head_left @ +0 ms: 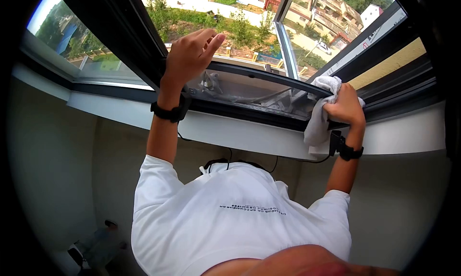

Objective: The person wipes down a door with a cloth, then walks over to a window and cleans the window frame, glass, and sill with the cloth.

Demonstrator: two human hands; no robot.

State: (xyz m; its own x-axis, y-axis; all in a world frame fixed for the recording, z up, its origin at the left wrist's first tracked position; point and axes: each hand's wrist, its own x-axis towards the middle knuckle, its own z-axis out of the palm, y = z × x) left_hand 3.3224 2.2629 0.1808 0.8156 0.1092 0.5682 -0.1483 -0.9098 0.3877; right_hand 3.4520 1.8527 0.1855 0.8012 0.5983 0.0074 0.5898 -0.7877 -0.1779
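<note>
My right hand (346, 104) grips a pale grey-white cloth (315, 125) bunched around the right end of a dark window sash rail (269, 79); part of the cloth hangs down over the white sill. My left hand (192, 53) is raised at the dark upright frame (139, 36) on the left, its fingers bent over toward the glass and the thumb standing apart. What the left palm touches is hidden. Below the rail, a lower pane or gap shows crumpled clear plastic (211, 84) near the left hand. Both wrists wear black bands with small devices.
A white sill (240, 134) runs across below the window frame. Thin black cables hang from the wrist devices toward my body. Another window pane (113, 60) is at the left. Outside, far below, are trees, a road and buildings. Some unclear items (98, 245) lie at the lower left.
</note>
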